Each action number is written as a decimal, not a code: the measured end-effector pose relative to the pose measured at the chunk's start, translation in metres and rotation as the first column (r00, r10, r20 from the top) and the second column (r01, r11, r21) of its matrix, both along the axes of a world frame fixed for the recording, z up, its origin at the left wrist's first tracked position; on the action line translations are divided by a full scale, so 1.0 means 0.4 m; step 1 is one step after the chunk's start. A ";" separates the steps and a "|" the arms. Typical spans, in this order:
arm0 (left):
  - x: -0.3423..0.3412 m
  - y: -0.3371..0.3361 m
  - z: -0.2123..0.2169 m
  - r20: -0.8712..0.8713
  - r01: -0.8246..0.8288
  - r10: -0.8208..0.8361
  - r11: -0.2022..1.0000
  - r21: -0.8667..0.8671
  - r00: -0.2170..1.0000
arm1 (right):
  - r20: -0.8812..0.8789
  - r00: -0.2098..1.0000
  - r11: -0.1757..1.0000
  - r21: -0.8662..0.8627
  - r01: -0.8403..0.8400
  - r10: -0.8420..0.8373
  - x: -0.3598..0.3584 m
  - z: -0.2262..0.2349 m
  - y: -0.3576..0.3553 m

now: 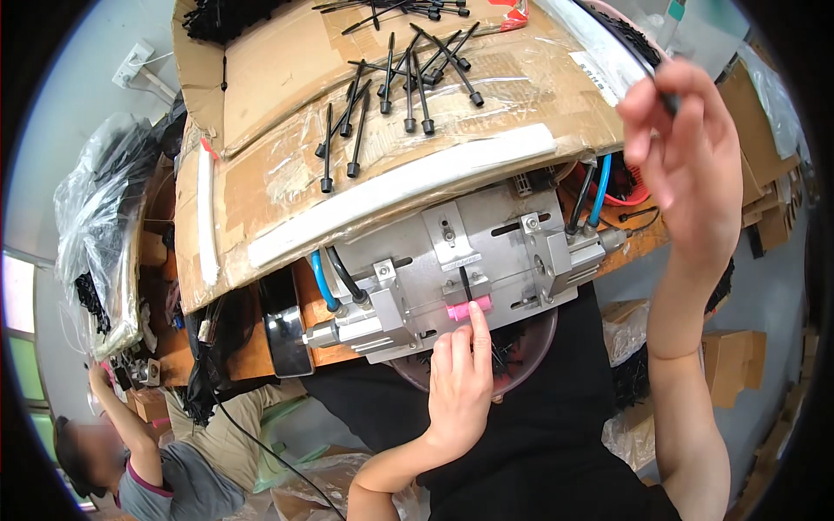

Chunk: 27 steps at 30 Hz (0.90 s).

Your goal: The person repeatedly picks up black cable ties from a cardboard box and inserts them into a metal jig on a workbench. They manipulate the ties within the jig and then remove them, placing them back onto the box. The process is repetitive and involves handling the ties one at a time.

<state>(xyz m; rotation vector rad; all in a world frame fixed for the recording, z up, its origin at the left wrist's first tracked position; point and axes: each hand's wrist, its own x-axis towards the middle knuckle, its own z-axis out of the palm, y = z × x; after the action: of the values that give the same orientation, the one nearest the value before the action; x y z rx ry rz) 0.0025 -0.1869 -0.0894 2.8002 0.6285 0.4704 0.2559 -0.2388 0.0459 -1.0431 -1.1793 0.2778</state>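
My left hand [460, 382] reaches up to a metal fixture [426, 252]. Its index finger is stretched out and presses on a small pink piece [458, 311] at the fixture's front edge; the other fingers bend loosely. A thin black rod [465, 280] lies in the fixture's centre slot, its lower end at the pink piece. Raised at the upper right, my right hand [691, 148] is blurred, its fingers closed around a slim black plastic stick [670, 102]. Several similar black sticks with capped ends [409, 87] lie on the cardboard above the fixture.
An opened cardboard box [287, 174] overhangs the fixture's back. Blue hoses [599, 191] run into both sides. Below the front edge sits a round bowl [530, 365] with dark parts. A phone-like black slab [285, 326] lies left. A co-worker [174, 469] sits at the lower left.
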 end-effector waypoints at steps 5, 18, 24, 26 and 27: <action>-0.025 0.028 0.026 -0.069 0.022 -0.029 0.994 -0.105 0.997 | 0.210 0.967 0.979 -0.116 0.170 -0.143 -0.156 -0.160 -0.055; 0.153 0.418 0.264 0.141 0.017 -0.032 0.994 0.107 0.989 | 0.515 0.849 0.900 -0.305 0.311 -0.119 -0.356 -0.413 -0.063; 0.107 0.349 0.248 0.305 0.035 -0.055 0.997 0.072 0.951 | 0.649 0.758 0.872 -0.331 0.359 -0.066 -0.307 -0.312 -0.064; 0.051 0.248 0.214 0.370 -0.050 0.019 0.996 0.075 0.929 | 0.736 0.656 0.899 -0.158 0.409 -0.169 -0.245 -0.230 -0.012; 0.022 0.195 0.189 0.327 -0.063 0.039 0.996 0.063 0.944 | 0.759 0.579 0.863 -0.044 0.503 -0.299 -0.210 -0.197 0.036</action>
<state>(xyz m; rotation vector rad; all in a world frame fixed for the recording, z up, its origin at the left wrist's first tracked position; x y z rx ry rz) 0.0115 -0.1089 -0.0139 2.6857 0.6198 0.9600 0.1719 -0.2245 -0.0328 -1.7208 -1.5902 -0.4308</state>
